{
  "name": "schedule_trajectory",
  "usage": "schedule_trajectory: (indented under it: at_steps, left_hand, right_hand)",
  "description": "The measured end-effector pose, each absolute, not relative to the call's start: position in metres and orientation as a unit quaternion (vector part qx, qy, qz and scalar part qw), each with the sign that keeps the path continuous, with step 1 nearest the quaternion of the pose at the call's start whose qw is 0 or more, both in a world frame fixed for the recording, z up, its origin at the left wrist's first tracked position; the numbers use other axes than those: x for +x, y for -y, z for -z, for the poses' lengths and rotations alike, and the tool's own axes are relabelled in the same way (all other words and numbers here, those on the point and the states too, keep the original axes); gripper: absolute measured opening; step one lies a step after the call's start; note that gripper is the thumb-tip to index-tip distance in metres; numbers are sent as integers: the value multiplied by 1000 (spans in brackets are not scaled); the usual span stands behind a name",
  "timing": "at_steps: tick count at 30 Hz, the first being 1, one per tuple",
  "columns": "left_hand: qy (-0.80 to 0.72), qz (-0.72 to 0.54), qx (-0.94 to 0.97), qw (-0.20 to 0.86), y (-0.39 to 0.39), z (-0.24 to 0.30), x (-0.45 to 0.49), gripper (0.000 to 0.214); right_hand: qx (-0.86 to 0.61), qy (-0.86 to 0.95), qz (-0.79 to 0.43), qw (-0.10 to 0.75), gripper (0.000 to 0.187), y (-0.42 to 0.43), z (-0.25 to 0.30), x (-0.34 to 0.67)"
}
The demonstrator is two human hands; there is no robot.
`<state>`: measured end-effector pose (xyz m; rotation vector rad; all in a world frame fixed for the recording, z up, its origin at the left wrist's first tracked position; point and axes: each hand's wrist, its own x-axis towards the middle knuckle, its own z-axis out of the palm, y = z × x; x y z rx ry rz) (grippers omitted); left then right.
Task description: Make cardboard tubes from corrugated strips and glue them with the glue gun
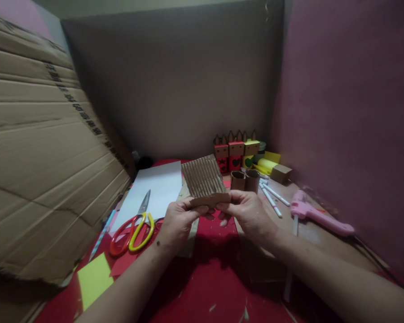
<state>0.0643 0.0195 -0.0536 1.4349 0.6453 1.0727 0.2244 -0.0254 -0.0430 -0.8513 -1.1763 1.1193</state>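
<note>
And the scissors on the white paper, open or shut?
Shut: the scissors' blades lie together, tapering to one tip.

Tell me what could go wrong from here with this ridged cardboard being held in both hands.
The ridged cardboard could crease or tear where the left hand and right hand pinch its near edge. The two brown tubes stand just beyond the right hand, so a forward push might topple them. The scissors lie close beside the left hand and might get bumped.
</note>
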Motion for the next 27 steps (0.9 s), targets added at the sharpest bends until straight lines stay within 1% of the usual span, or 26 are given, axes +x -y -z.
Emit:
schedule_trajectory:
  at_steps: [3, 5, 7, 9, 10, 12, 13, 14, 15, 17, 20, 22, 24, 27]
  left_hand:
    - [-279, -444, 624, 579, -22, 53, 62, 15]
    - [-284, -427, 639, 573, -24, 53, 60, 13]
    - [-290, -401, 652, 574, -24, 52, 59, 10]
    - [-288, -371, 665, 580, -22, 51, 59, 8]
    - [-284, -356, 672, 584, -20, 50, 59, 9]
    - [-274, -325, 691, 585, -17, 49, 60, 10]
    - [-269, -319, 700, 579, -15, 47, 60, 11]
    - [-267, -318, 712, 565, -13, 46, 61, 11]
    - [-269, -327, 726, 541, -11, 44, 62, 11]
    - [-285, -370, 751, 466, -9, 41, 63, 10]
    - [-312, -437, 761, 365, -8, 39, 63, 9]
    - [-333, -466, 745, 341, -8, 38, 61, 8]
    - [-356, -494, 721, 329, -9, 37, 58, 6]
    - [-340, -503, 718, 341, -9, 35, 55, 5]
  right_hand:
    - [-345, 539, -500, 583, 20, 22, 44, 227]
    - [-349, 565, -480, 573, 18, 22, 42, 230]
    - [-365, 568, -441, 592, 17, 22, 39, 233]
    - [-357, 533, -418, 643, 18, 21, 37, 236]
    - [-343, 507, -419, 671, 23, 20, 36, 237]
    - [-317, 454, -443, 705, 41, 18, 37, 238]
    - [-307, 438, -467, 704, 48, 16, 38, 238]
    - [-300, 433, -493, 693, 51, 15, 39, 238]
    - [-293, 438, -514, 677, 50, 14, 40, 237]
    - [-282, 470, -525, 651, 38, 14, 41, 236]
    - [-303, 512, -486, 640, 20, 17, 41, 233]
    - [-333, 514, -466, 639, 15, 19, 41, 231]
    - [-357, 503, -473, 629, 16, 21, 41, 230]
    - [-358, 504, -510, 598, 26, 22, 39, 230]
